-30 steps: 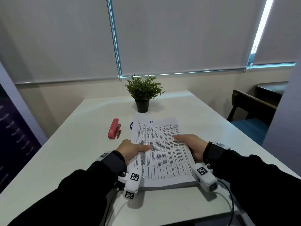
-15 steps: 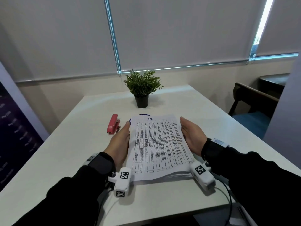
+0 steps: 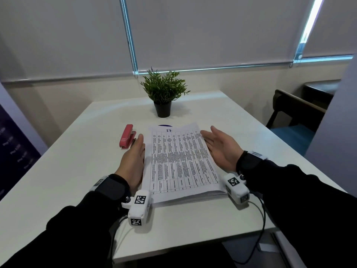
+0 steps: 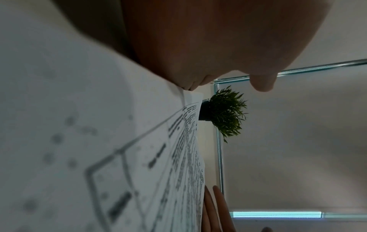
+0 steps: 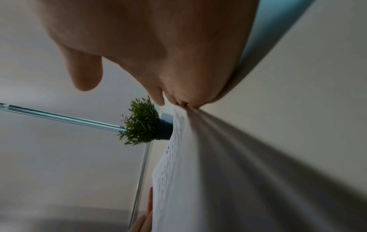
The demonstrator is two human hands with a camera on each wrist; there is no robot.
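Observation:
A thick stack of printed paper (image 3: 179,161) with a table of text on its top sheet lies on the white table (image 3: 67,171) in front of me. My left hand (image 3: 134,159) stands on edge with straight fingers flat against the stack's left side. My right hand (image 3: 220,146) is flat and straight-fingered against the stack's right side, palm turned towards the paper. In the left wrist view the printed sheet (image 4: 139,164) fills the left half. In the right wrist view the stack's side (image 5: 228,172) runs away from my palm.
A red stapler (image 3: 126,138) lies just left of my left hand's fingertips. A small potted plant (image 3: 163,93) stands behind the paper. A dark chair (image 3: 293,117) with a blue seat stands to the right of the table. Blinds cover the window behind.
Both hands have come off the top sheet, where they lay flat, and moved out to the stack's left and right sides, standing on edge against it.

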